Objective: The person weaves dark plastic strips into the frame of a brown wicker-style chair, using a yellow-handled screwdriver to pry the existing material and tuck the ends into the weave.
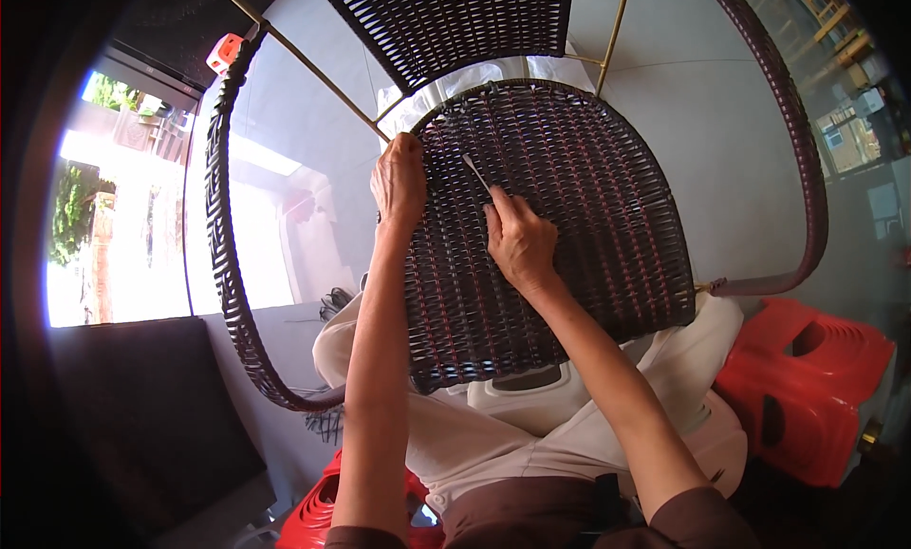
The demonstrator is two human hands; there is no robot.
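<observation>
A wicker chair of dark brown and reddish strands lies across my lap, with its rounded woven seat (569, 226) facing up. My left hand (399, 181) is closed at the seat's upper left rim, fingers curled over the edge. Over the upper middle of the weave, my right hand (524, 238) is closed around a slim metal tool with a flattened tip (476, 172). That tip points up and left, close to the strands; whether it touches them I cannot tell. The tool's handle is hidden inside my fist.
Wrapped curved arms (220, 207) loop out on both sides, joined by bare gold-coloured rods (323, 76). Beyond the seat is a woven back panel (465, 27). A red plastic stool (807, 388) stands at right, another red one (313, 506) at lower left. Loose dark strands (327, 421) hang at left.
</observation>
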